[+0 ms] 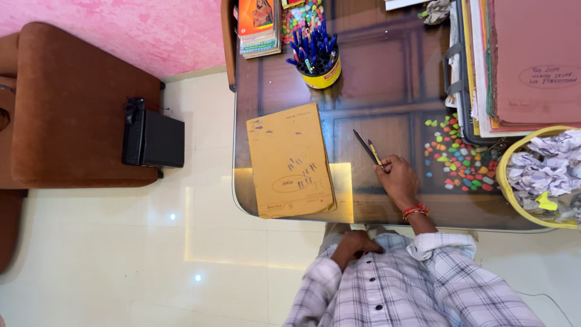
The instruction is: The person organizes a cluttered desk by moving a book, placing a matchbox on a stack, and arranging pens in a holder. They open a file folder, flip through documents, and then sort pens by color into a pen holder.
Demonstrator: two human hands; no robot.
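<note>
1. The right hand (396,178) rests on the glass-topped dark wooden desk (387,85), right of centre in the frame. Its fingers are closed narrowly on the lower ends of 2 slim pens.
2. The 2 slim pens (369,148), 1 black and 1 with a yellow barrel, lie side by side and slant up and to the left from the fingertips. Whether their far ends touch the glass is too fine to tell.
3. The left hand (354,245) lies low in the frame against the checked shirt, off the desk. Its fingers curl inward, and I cannot tell whether it holds anything.
4. The flat brown paper envelope (290,160) lies left of the pens, near the desk's lower left corner and apart from both hands.
5. The yellow cup filled with blue-capped pens (315,60) stands in the upper middle, well apart from the right hand.
6. The scattered small coloured pieces (460,160) lie just right of the right hand. The yellow basket of crumpled paper (544,175) sits at the right edge.
7. Judging from the grip, the step in hand is gathering the 2 pens off the desk. Since the pinch sits at 1 end only, moving them calls for a firm hold so neither swings or slips.
</note>
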